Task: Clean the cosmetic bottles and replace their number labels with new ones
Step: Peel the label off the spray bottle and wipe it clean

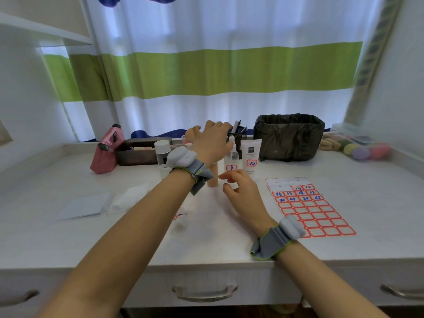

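Observation:
A small clear spray bottle (231, 159) and a white tube (251, 157) stand side by side, each with a red-framed number label. A peach bottle (212, 179) stands just left of them, partly hidden by my left wrist. A clear bottle with a white cap (161, 157) is further left. My left hand (213, 138) reaches forward above the bottles with the thumb spread; its fingertips are hidden. My right hand (241, 191) hovers low in front of the spray bottle, fingers loosely bent and holding nothing. The red label sheet (307, 207) lies to its right.
White pads (128, 198) and a flat white packet (85, 206) lie at the left. Along the back stand a pink pouch (106, 152), a brown tray (142, 153), a pen cup (237, 134) and a black-lined bin (289, 136). Coloured sponges (362, 150) sit far right.

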A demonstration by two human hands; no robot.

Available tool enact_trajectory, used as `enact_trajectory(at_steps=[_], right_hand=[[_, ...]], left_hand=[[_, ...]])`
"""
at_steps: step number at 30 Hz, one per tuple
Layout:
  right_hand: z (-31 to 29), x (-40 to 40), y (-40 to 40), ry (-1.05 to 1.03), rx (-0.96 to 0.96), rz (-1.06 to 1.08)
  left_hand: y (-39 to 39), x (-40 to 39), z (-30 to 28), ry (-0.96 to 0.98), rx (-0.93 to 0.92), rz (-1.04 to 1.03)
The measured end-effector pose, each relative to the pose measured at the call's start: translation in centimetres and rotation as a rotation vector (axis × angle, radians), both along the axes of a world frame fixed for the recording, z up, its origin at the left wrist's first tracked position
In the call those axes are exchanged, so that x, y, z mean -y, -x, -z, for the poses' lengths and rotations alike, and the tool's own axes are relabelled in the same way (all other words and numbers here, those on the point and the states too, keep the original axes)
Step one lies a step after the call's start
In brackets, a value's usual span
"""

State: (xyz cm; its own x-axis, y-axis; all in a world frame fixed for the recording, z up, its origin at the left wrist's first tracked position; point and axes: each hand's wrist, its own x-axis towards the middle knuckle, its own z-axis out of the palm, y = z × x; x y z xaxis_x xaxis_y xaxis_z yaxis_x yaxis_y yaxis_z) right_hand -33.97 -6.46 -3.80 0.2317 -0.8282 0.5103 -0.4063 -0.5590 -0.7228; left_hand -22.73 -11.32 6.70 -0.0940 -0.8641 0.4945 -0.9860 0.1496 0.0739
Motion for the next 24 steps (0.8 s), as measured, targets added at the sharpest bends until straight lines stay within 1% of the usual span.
enact_trajectory(at_steps=[13,19,24], right_hand=[[0.1,-0.1,-0.1,0.006,0.014,-0.003],[-0.1,-0.3,0.0,0.012,0.029,0.008],[-0.3,-0.5,-0.1,0.013,0.047,0.025]], left_hand=[[1.0,-0.4,0.9,-0.025,0.044,0.016],[1.0,-1.0,0.8,0.041,0.001,0.031],[0.8,-1.7,1.0,0.105,-0.071,0.06]])
